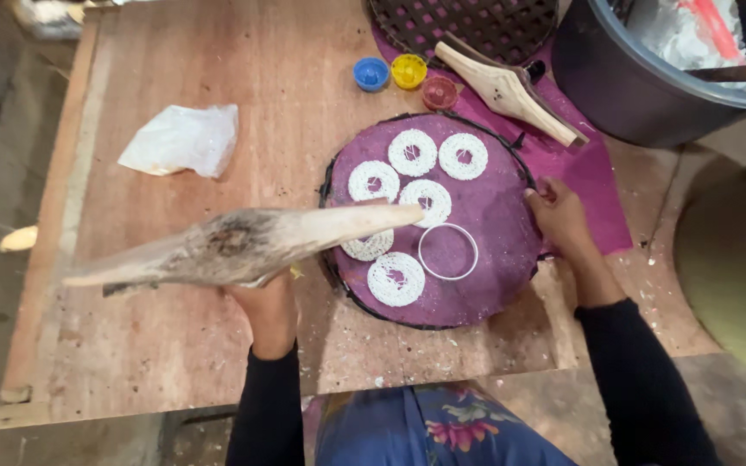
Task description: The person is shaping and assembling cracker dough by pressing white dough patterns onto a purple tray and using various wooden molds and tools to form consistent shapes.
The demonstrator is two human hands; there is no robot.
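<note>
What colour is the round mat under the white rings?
Purple, with a dark edge; the round mat shows best in the head view.

Your left hand (265, 302) is raised, fingers clenched in a grip; your right hand (560, 216) reaches forward, fingers curled down.

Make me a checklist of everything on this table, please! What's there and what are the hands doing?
Surface: worn wooden table, dusted with white crumbs.
Job's things: round purple mat with six white lacy rings and one thin hoop; long wooden press.
Clutter: crumpled plastic bag; blue, yellow and red caps; second wooden press; lattice tray.
Hands: left hand grips the long press from below; right hand fingers on the mat's edge.
Cables: nothing seen.
Surroundings: grey tub, floor.
</note>
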